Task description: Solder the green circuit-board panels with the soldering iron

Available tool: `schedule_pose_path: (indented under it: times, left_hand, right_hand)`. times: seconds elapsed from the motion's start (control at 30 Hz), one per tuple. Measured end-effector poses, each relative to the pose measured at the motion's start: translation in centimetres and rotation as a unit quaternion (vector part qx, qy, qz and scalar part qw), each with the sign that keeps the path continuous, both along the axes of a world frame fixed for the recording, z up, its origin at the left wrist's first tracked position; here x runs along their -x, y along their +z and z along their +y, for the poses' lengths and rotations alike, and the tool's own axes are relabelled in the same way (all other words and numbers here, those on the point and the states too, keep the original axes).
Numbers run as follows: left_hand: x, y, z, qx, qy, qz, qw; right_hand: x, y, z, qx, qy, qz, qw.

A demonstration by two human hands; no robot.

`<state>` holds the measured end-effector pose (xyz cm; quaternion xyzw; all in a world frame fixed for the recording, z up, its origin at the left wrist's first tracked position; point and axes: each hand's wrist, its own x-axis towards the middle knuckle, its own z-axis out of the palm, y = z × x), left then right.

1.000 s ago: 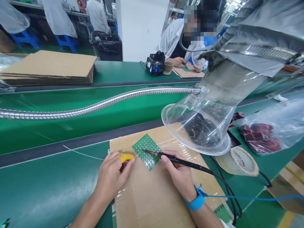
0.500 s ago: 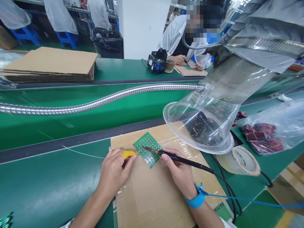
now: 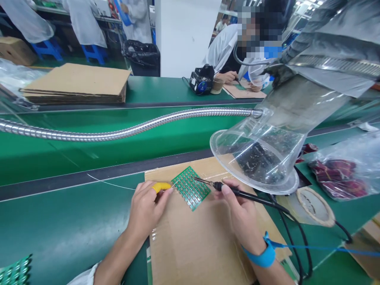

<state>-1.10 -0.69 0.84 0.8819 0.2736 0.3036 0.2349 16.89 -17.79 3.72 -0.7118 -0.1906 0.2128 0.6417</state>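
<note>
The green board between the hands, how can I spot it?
Find the cardboard sheet on the near table. The green board lies on its far part, between left hand and right hand. Unlike the green piece at bottom left, it has a metal tip over it.

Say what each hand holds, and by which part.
Right hand: soldering iron, by the front of its handle. Left hand: thin wire, near one end.

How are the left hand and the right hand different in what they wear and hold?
The left hand wears a yellow finger cover; the right hand has a blue wristband. The left hand pinches a thin wire, while the right hand grips a black soldering iron. Both are beside the green circuit board.
</note>
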Motion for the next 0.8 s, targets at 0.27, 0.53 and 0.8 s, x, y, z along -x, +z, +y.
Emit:
schedule_pose_path:
  times: [0.27,0.53,0.8]
  left_hand:
    - [0.0,-0.3,0.6,-0.031,-0.056,0.027,0.998]
    - [0.1,-0.2,0.6,-0.055,-0.06,0.021,0.996]
    - [-0.2,-0.1,0.6,-0.065,-0.063,0.029,0.995]
  right_hand:
    - [0.1,-1.9,1.6,-0.018,-0.018,-0.111,0.993]
    - [0.0,-2.3,1.1,0.027,0.031,-0.17,0.984]
    - [0.0,-2.4,1.4,0.028,0.043,-0.167,0.985]
